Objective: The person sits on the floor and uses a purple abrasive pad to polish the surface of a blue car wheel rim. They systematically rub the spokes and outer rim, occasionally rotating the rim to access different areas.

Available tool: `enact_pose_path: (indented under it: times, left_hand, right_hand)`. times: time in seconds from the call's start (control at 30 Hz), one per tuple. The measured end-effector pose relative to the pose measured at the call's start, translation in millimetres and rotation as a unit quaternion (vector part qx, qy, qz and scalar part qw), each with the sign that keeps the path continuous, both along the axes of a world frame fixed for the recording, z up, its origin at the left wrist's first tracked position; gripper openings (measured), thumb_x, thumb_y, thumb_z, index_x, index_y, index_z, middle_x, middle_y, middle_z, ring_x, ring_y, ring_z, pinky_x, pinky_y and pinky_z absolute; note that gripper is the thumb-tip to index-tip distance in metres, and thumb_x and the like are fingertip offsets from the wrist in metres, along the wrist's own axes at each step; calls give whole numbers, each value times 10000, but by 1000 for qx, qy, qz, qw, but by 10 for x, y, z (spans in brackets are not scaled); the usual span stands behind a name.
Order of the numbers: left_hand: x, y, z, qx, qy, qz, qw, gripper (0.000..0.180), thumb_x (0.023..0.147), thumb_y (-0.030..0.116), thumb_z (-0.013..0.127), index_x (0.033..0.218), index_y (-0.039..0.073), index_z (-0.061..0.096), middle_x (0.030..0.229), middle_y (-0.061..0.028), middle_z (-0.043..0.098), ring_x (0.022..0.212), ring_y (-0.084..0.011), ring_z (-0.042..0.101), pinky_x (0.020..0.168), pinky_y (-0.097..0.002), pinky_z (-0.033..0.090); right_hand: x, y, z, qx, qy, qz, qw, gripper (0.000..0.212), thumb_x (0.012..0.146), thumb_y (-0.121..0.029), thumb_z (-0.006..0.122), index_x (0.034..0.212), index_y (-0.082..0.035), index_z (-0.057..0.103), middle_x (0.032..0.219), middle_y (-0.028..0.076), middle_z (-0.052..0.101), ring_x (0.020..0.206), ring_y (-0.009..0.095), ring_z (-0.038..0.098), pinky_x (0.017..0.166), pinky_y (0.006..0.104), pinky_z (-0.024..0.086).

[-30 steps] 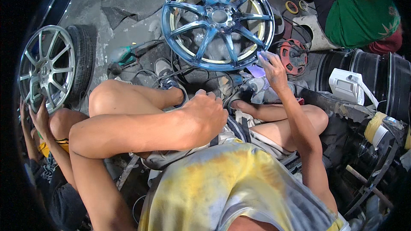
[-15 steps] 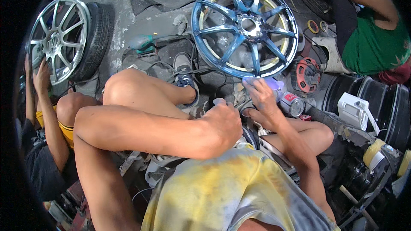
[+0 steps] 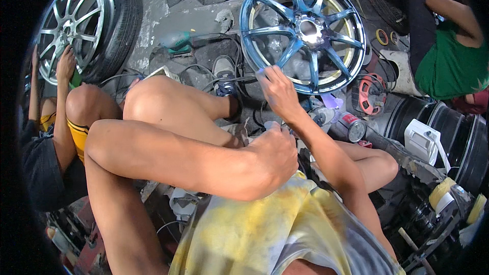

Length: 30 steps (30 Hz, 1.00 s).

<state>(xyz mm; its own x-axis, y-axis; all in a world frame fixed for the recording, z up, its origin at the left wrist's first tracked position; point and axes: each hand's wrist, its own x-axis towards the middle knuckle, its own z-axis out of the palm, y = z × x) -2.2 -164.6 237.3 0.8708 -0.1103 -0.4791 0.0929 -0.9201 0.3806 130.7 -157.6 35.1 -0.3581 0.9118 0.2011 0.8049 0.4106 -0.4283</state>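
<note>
A blue chrome alloy wheel with several spokes lies in front of me. My right hand is at its near left edge. Its fingers are bent together, and their pale, purplish tips are blurred; what they hold, if anything, I cannot make out. Closer to my body, my left hand is curled closed, with a greyish patch at the thumb and its grip hidden from view. Beside the wheel's near right edge are a purple sheet and a silver and red can.
At left, another person's hand touches a silver wheel, beside a tyre. A green power sander and cables lie ahead. At right are a red reel, black wheel barrels, a white box and a person in green.
My right hand has moved left and forward, from beside the purple sheet to the wheel's near left edge. My left hand stays closed near my lap. The view has shifted slightly.
</note>
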Motion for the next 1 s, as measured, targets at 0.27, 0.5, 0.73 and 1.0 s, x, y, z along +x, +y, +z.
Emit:
enact_pose_path:
  times: [0.27,0.5,0.73,1.0]
  left_hand:
    - [-172,6,59,63,-27,67,995,316,804,218,727,1056,28,751,1124,-131,700,1075,-270,639,832,-391,474]
    - [-150,98,-50,15,-26,59,998,218,871,181,618,972,19,723,987,-124,663,957,-258,625,789,-379,469]
    - [-96,87,-43,11,9,21,1000,216,867,179,624,976,21,724,972,-113,660,967,-248,622,793,-374,468]
    - [-101,75,15,56,-44,53,996,211,854,180,631,953,25,734,956,-102,654,941,-222,608,775,-360,453]
  right_hand:
    - [248,-142,-13,-9,43,-12,999,254,792,-5,669,1045,-2,676,997,133,606,942,335,597,809,431,513]
    - [115,-60,24,-27,33,-18,999,293,756,23,680,1047,-11,681,955,126,589,921,329,591,786,433,509]
    - [-152,284,1,1,41,-3,999,150,762,35,607,906,19,647,994,141,586,953,324,585,831,430,522]
    - [-302,416,7,-27,6,-3,1000,66,764,10,584,814,22,625,1013,166,594,1005,351,597,794,457,550]
